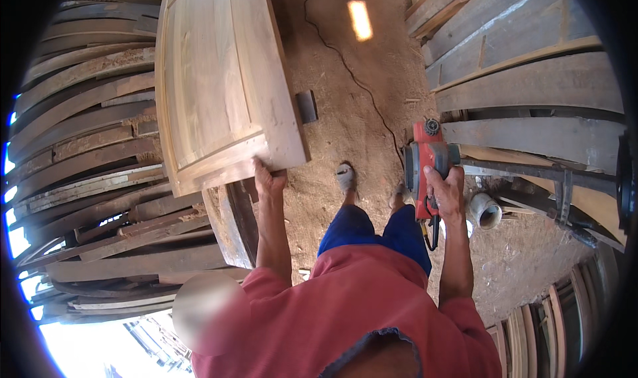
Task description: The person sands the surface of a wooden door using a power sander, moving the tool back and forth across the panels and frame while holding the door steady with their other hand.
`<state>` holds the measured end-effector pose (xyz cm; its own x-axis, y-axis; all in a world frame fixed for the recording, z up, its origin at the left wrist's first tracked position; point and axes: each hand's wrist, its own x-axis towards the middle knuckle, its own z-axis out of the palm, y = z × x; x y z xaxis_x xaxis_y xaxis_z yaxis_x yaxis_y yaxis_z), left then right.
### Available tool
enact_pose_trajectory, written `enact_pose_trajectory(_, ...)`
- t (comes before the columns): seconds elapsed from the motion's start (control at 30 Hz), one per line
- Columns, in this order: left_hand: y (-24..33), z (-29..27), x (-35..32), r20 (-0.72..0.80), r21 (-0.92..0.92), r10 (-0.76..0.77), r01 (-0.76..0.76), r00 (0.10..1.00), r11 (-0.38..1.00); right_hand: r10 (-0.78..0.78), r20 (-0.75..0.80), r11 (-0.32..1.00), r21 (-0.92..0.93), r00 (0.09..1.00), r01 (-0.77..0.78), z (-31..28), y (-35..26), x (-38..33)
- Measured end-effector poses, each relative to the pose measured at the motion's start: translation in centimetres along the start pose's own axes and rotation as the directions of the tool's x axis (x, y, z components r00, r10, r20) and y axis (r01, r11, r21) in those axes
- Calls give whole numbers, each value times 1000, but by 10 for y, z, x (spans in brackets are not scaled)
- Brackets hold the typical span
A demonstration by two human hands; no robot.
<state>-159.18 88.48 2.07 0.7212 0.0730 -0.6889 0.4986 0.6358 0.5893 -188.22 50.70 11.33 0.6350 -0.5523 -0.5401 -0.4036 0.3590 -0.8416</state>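
Note:
A pale wooden panelled door [212,65] lies at the upper left, its near end toward me. My left hand [269,178] grips that near edge, thumb on top and the other fingers partly hidden beneath. On the right, my right hand [446,190] is closed round the handle of a red electric hand planer [428,142] with a black knob at its far end. The planer is held to the side, apart from the door. Its black cord [352,77] runs over the ground to the far side.
Stacked boards [93,119] fill the left side, and more planks [531,89] line the right. A wooden support [232,225] stands under the door's near end. A dark block [306,106] juts out beside the door. A round pipe-like piece [485,212] lies right of the planer.

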Motion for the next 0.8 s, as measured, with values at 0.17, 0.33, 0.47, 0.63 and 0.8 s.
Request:
enact_pose_trajectory(0.17, -70, 65, -36, 15, -37, -1, 2, 1000, 999, -83, 9, 972, 220, 997, 79, -16, -2, -2)
enact_pose_trajectory(0.33, -57, 56, -59, 76, 561, -151, 83, 986, 823, -134, 164, 940, 333, 977, 73, -10, -29, -1)
enact_pose_trajectory(0.47, -7, 64, -63, 242, 964, 210, -210, 947, -161, -191, 268, 963, 236, 944, 128, -4, -12, 30)
enact_pose_trajectory(0.63, -21, 99, -15, 424, 805, 505, -58, 752, -590, -158, 349, 811, 580, 924, -80, 14, -12, 52)
enact_pose_trajectory(0.8, -21, 76, -1, 570, 770, 484, -225, 664, -597, -38, 559, 557, 700, 829, -447, 19, 18, 72)
